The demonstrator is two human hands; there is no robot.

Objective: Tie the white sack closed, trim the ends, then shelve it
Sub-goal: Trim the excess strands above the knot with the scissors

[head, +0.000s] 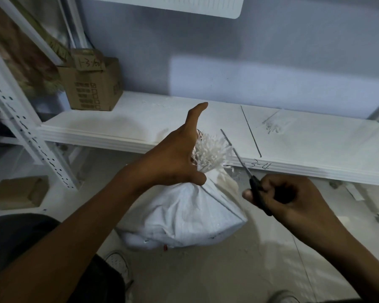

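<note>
Your right hand (287, 197) clenches the scissors (247, 171), blades pointing at the frayed tuft; your left hand (173, 158) hovers open-fingered over the white sack (184, 217).

The shelf (140, 119) is left bare across its middle, so a passage is offered there between the cardboard box (92, 84) at its left end and a small scatter of white trimmings (271, 125) toward the right. The front edge is partly blocked by the white sack (184, 211) on the floor just below it (its frayed top (210, 152) rises past the edge). The left side is closed off by a perforated upright (24, 127).
</note>
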